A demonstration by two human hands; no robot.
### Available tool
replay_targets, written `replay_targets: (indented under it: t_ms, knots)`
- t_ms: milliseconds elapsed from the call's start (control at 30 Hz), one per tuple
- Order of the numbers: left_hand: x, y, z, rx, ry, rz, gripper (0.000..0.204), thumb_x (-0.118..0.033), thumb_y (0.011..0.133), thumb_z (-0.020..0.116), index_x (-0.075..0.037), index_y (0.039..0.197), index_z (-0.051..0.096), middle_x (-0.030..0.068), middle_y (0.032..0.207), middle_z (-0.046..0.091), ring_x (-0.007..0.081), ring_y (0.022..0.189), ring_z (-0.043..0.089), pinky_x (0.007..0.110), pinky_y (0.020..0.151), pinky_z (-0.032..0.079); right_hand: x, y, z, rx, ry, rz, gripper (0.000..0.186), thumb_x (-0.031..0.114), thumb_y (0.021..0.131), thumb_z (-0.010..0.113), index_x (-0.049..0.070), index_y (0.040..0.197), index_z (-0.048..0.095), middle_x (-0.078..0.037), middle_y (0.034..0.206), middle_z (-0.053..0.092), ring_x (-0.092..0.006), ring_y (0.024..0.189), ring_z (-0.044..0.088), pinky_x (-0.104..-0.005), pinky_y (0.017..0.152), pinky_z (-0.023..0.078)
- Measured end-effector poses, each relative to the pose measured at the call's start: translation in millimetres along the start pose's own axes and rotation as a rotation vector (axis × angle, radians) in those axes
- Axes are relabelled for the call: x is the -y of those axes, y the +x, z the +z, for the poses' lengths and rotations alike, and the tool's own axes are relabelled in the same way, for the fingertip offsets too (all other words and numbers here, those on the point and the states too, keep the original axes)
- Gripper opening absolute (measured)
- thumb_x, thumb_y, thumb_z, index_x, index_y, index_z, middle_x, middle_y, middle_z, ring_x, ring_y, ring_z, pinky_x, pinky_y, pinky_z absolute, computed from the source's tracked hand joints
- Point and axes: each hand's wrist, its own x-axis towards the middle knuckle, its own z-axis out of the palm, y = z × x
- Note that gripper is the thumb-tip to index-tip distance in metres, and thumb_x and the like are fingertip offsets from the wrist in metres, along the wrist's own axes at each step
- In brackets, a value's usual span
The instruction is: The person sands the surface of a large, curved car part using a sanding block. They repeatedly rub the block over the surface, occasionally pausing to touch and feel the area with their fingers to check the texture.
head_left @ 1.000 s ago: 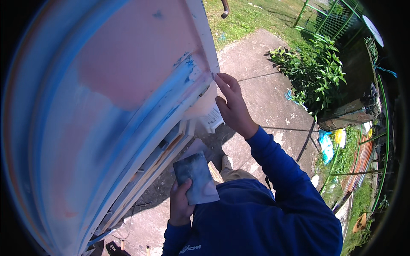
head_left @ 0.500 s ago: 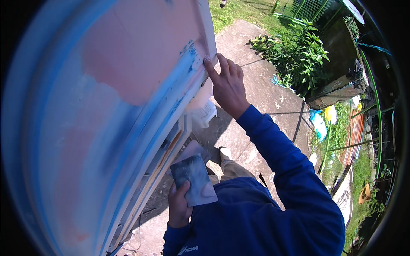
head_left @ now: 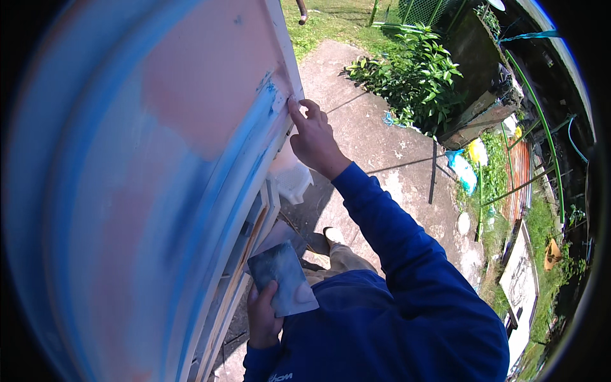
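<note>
A large curved panel (head_left: 191, 83), patched in pale blue, white and pink, fills the left side. My right hand (head_left: 318, 143) reaches up to its raised edge, thumb touching the surface beside a rough blue spot. The other fingers are bent and stand apart from the thumb; I see nothing held in them. Low in front of my body, my left hand (head_left: 262, 318) grips a flat grey rectangular sheet (head_left: 280, 274). A pinkish smear lies on that sheet near its lower right corner. The left thumb lies on top, with the other fingers partly hidden beneath.
Below the panel's edge are layered frame pieces (head_left: 254, 216) and a whitish crumpled piece (head_left: 291, 181). Concrete ground (head_left: 382, 162) lies to the right, with a leafy bush (head_left: 414, 76), plastic bags (head_left: 463, 172) and rusty corrugated sheeting (head_left: 519, 178) beyond. My shoe (head_left: 333, 236) shows below.
My right hand's thumb stays at the panel edge while its fingers curl more. The whole view has shifted slightly. My left hand still holds the grey sheet.
</note>
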Motion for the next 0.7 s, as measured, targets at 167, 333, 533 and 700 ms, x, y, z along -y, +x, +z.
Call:
replay_targets:
  t_ms: [167,333,533,700]
  knots:
    - [-0.2,-3.3,-7.0,0.02,0.002,0.009,0.042,-0.003,0.096,0.052,0.003,0.137,0.049,0.0152,0.127,0.062,0.0264,0.116,0.063,0.041,0.103,0.05,23.9,-0.9,3.8,0.034,0.089,0.157,0.077,0.008,0.078,0.061,0.013,0.152,0.038,-0.03,0.151,0.029,-0.051,0.132,0.04,-0.0612,0.1,0.043]
    - [2.2,2.5,-12.7,0.079,-0.022,0.027,0.044,-0.003,0.096,0.053,0.003,0.139,0.047,0.0162,0.129,0.062,0.0274,0.117,0.062,0.042,0.104,0.05,34.0,-17.1,7.5,0.054,0.131,0.168,0.076,0.008,0.079,0.061,0.014,0.152,0.041,-0.034,0.153,0.026,-0.0534,0.134,0.038,-0.0593,0.105,0.041]
    - [0.0,3.1,-12.1,0.095,-0.029,0.052,0.044,-0.004,0.097,0.053,0.002,0.14,0.047,0.0157,0.131,0.061,0.0276,0.118,0.062,0.042,0.104,0.049,39.8,-21.1,-8.1,0.096,0.208,0.107,0.074,0.008,0.079,0.062,0.015,0.151,0.044,-0.039,0.15,0.029,-0.0563,0.129,0.043,-0.0541,0.109,0.041]
    - [9.9,0.7,-16.9,0.063,-0.027,0.044,0.044,-0.006,0.097,0.054,0.002,0.139,0.047,0.0154,0.129,0.061,0.0276,0.118,0.062,0.042,0.104,0.049,38.1,-12.0,7.6,0.092,0.217,0.226,0.072,0.011,0.083,0.058,0.014,0.153,0.038,-0.036,0.154,0.023,-0.0536,0.136,0.037,-0.0631,0.105,0.039]
